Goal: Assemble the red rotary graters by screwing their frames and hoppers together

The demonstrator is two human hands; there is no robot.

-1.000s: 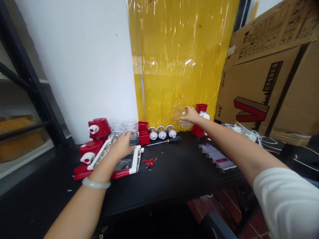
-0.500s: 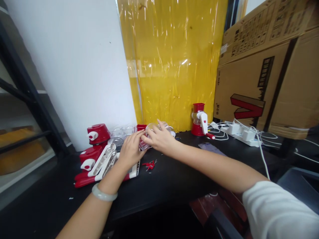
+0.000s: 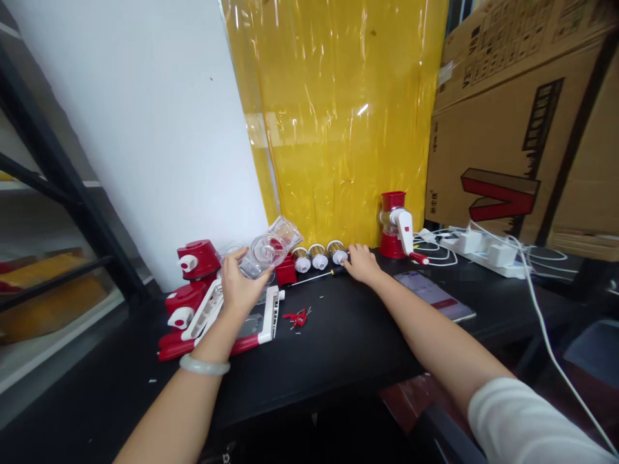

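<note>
My left hand [image 3: 240, 283], with a pale bangle on its wrist, grips a clear plastic housing [image 3: 267, 251] with a round opening and a square chute tilted up to the right. To the right, my right hand [image 3: 363, 263] lies low over the table with fingers extended, beside the rightmost of three grater drums [image 3: 337, 251] with white ends. Its thumb side is close to the dark handle of a screwdriver [image 3: 316, 278]; contact is unclear. Under the left forearm lie white crank arms and a white-and-red frame [image 3: 267, 322].
Red grater bases [image 3: 196, 259] are stacked at left. Small red pieces [image 3: 297, 318] lie mid-table. An assembled red rotary grater [image 3: 394, 225] stands at the back right, near a white power strip [image 3: 488, 252], a flat tablet-like item [image 3: 435, 295] and a large cardboard box [image 3: 503, 142].
My right hand has left the clear housing and moved right toward the drums and screwdriver. The left hand keeps the housing, shifted slightly left. The drums and screwdriver now show.
</note>
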